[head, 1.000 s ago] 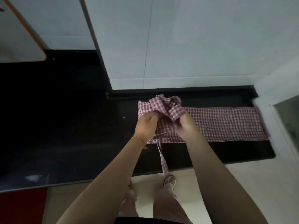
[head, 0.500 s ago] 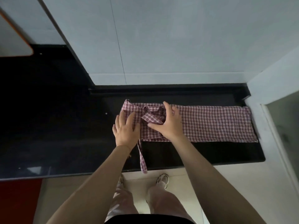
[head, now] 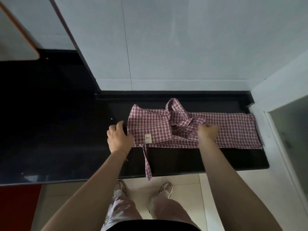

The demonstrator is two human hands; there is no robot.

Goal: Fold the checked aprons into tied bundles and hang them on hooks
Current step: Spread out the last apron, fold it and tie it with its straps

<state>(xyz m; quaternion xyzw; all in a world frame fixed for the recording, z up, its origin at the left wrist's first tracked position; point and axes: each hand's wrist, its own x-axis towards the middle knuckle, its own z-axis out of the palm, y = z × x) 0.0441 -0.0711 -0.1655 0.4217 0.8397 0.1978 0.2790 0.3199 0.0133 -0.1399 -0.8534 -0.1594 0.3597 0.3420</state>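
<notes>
- Fingers point(head: 120, 126) of the left hand point(head: 118, 137) curl over the left edge of the checked apron point(head: 230, 130), gripping it.
- Fingers point(head: 210, 129) of the right hand point(head: 207, 133) pinch its strap point(head: 187, 123).
- Between both hands, the apron lies folded on the black bench point(head: 216, 160); a tie point(head: 147, 162) dangles over the near edge.

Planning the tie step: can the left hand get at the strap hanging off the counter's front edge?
Probably yes. The strap lies exposed on the counter, just right of the left hand, with nothing between them, though that hand now holds the apron edge.
</notes>
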